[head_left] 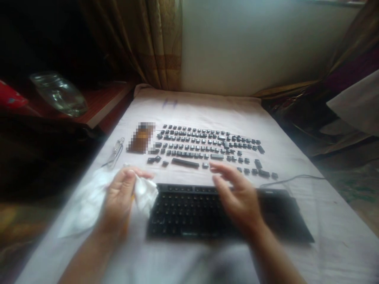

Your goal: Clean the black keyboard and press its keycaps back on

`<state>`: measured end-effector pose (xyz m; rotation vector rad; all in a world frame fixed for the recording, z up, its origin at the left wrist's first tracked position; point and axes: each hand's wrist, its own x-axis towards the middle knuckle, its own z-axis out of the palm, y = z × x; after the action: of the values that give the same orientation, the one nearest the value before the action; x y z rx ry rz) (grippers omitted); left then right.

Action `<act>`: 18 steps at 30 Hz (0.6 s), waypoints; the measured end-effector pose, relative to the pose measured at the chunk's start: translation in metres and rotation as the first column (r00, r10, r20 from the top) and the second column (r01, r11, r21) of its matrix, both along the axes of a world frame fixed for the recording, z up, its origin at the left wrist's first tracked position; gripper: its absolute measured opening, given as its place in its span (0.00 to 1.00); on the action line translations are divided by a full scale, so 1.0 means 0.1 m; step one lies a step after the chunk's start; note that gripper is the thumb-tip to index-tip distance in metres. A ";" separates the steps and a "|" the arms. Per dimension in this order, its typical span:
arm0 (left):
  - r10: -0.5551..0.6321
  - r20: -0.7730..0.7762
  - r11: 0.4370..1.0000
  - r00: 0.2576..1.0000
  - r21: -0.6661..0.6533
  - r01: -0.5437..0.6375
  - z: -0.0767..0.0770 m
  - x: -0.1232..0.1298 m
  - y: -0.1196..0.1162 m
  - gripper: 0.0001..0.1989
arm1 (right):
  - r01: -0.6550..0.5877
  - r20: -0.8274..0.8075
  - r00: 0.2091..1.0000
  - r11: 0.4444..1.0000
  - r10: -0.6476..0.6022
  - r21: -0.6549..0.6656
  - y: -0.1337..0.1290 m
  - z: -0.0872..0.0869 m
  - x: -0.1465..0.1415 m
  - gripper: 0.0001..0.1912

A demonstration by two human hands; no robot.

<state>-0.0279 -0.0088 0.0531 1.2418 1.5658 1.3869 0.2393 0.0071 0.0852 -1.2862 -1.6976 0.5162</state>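
Note:
A black keyboard base (189,213) without its keycaps lies on the pale cloth-covered table. Beyond it, loose black keycaps (185,162) are spread in several rows. My left hand (120,193) is closed on a white cloth (145,195) at the keyboard's left end, thumb pressed on the fabric. Something thin and yellow (132,201) shows beside that hand, blurred. Over the right half of the keyboard hovers my right hand (237,193), its fingers apart and holding nothing, close to the lowest row of keycaps.
White material (85,197) lies left of my left hand. Eyeglasses (118,149) and a pixelated brown object (141,138) are farther back. A cable (293,179) runs off to the right. A glass jar (60,94) lies on a wooden surface (103,104) at the left.

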 end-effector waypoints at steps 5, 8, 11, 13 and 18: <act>-0.004 -0.452 0.998 0.892 -0.052 -0.022 0.03 -0.29 -0.11 0.20 | 0.159 0.140 0.971 0.957 -0.196 0.241 0.15 -0.16 0.35 0.10; -0.107 -0.637 0.993 0.763 -0.026 0.117 0.00 -0.28 -0.21 0.20 | 0.233 0.215 0.934 0.941 -0.286 0.244 0.14 -0.32 0.62 0.09; -0.204 -0.691 0.972 0.693 -0.056 0.230 -0.08 -0.21 -0.28 0.20 | 0.416 0.239 0.864 0.896 -0.443 0.154 0.09 -0.37 0.95 0.10; -0.221 -0.679 0.971 0.700 -0.086 0.222 -0.14 -0.17 -0.31 0.18 | 0.556 0.295 0.786 0.830 -0.544 0.048 0.08 -0.34 1.18 0.13; -0.216 -0.673 0.967 0.707 -0.050 0.248 -0.21 -0.15 -0.33 0.11 | 0.698 0.494 0.678 0.688 -0.544 -0.200 0.13 -0.38 1.67 0.18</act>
<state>-0.0431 -0.0415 0.0322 2.0553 1.7465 0.8304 0.4059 0.0199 0.0473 -2.2818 -1.3360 0.1492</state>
